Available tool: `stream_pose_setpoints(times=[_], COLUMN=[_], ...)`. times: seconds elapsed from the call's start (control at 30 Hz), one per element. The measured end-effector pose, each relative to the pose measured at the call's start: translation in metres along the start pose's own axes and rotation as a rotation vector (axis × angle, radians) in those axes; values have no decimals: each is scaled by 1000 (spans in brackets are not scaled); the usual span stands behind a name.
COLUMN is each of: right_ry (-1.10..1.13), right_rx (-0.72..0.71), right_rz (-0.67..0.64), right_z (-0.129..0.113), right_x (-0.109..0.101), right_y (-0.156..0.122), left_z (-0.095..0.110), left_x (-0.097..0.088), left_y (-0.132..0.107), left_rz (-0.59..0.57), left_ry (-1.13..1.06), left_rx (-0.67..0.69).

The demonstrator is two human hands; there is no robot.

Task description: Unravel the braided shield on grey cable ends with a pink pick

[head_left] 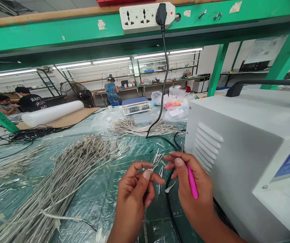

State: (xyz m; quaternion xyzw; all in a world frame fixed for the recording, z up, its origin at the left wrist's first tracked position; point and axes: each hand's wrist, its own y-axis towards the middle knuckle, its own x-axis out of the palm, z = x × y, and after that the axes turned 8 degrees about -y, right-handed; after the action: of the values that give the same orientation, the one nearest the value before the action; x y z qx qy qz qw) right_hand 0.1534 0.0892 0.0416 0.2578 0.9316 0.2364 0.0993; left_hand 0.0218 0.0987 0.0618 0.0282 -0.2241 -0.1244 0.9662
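My left hand [136, 189] is closed in a pinch on the end of a thin cable, whose grey length hangs down below the palm [145, 224]. In my right hand [194, 189], closed as well, rests a slim tool with a pink handle [192, 181]; its working end is hidden by the fingers. The two hands are apart, fingertips facing each other. Behind them lie scraps of clear and silvery wrapping [161, 175]. To the left spreads a large bundle of grey braided cables [66, 175], one with its coloured wires [90, 225] bared.
A white machine [226, 141] stands close on the right. A black power cord [165, 67] drops from the power strip [145, 17] onto the film-covered table. Further back are another cable bundle [132, 127], a scale [136, 106] and plastic bags [172, 103]. Several people sit beyond.
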Motion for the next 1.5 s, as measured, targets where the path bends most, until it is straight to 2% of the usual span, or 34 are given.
stream_pose_setpoints(times=[0.2,0.33,0.57,0.73,0.9,1.07,1.33,1.4,1.5], right_ry=[-37,-42,242,443,486,550,522,526,533], right_rx=[-2,46,173,175,256,308,366,362,365], right_rz=[-3,-29,-199,-248,-330,-302,-240,-230,-232], right_z=[-2,-6,-8,-6,-7,-7,-8,-9,-10], right_x=[0,-1,-3,-4,-4,-1,1,2,1], right_y=[0,1,6,6,6,6,5,5,5], left_z=[-1,0,-2,-3,-1,0,-2,-3,-4], left_x=[0,1,-1,-2,0,2,3,3,4], left_y=[1,1,1,1,2,-1,-1,-1,-1], left_rz=[4,-8,-53,-79,-117,-133,-118,-124,-72], left_ry=[-12,-31,-31,-50,-79,-132,-226,-166,35], left_rx=[0,-14,-52,-58,-62,-70,-91,-81,-45])
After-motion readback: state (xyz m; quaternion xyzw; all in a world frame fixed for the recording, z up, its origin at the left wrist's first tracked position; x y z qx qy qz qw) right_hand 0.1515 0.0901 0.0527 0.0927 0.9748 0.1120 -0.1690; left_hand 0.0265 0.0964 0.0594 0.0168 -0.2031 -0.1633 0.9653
